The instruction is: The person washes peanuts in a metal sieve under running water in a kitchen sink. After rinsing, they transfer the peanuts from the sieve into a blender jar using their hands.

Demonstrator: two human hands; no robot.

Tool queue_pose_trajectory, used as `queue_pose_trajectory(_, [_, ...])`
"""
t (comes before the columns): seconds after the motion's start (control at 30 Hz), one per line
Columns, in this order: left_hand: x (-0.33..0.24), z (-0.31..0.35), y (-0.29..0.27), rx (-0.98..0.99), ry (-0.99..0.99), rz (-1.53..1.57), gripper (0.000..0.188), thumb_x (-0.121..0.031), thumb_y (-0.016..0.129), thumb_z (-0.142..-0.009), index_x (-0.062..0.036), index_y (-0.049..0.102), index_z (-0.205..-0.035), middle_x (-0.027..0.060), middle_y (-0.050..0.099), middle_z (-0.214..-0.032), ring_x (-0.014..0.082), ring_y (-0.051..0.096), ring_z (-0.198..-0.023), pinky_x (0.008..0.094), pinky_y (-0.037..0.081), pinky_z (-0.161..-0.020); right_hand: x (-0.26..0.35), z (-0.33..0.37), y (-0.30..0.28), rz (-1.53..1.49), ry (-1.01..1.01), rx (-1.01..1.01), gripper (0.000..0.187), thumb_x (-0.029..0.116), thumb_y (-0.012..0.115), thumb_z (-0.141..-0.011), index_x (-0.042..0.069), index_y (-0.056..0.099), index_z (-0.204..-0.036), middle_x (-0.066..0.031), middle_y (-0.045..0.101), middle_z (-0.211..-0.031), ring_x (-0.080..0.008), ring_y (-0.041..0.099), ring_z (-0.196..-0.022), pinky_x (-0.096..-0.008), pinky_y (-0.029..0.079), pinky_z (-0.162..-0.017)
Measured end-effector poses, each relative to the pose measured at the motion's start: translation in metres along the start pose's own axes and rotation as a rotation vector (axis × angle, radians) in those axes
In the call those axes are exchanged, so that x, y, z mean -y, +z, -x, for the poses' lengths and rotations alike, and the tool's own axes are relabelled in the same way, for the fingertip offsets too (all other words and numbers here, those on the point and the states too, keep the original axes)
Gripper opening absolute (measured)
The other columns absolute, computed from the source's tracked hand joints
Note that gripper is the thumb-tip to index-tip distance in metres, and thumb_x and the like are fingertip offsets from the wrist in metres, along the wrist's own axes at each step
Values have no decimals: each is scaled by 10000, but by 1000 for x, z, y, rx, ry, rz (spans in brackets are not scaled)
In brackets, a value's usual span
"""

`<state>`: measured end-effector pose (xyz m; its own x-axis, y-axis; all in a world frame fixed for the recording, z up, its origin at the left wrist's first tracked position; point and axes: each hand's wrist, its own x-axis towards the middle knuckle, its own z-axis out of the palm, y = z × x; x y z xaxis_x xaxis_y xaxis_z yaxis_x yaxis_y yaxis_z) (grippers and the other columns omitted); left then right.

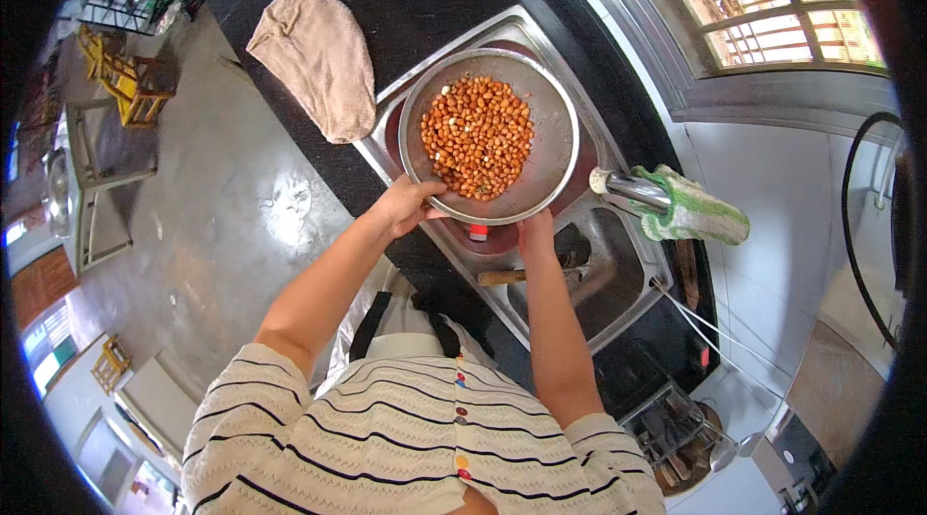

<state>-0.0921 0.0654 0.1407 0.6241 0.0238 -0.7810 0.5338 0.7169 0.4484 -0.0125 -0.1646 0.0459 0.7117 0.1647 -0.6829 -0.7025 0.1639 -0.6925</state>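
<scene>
The step in hand seems to be holding the metal bowl (552,143) of peanuts (476,134) above the sink (623,269). The left hand (410,206) grips its rim; the right hand (536,229) reaches beneath, fingers hidden, its grip unclear. Moving next likely calls for keeping it level.

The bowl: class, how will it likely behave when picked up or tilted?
The bowl is probably stiff, as it looks like metal. Its loose, rounded nuts would likely slide or roll if it tilts. Being smooth, it might also slip.
</scene>
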Motion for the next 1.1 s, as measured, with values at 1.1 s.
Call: queue_pose_trajectory(1.1, [-15,54,-68,-340,365,34,410,-16,497,-838,2,400,-1236,140,590,-1091,256,624,-929,401,543,-779,5,57,23,349,160,129,110,42,591,-759,47,484,-782,-23,472,-575,-135,464,-443,-277,389,-417])
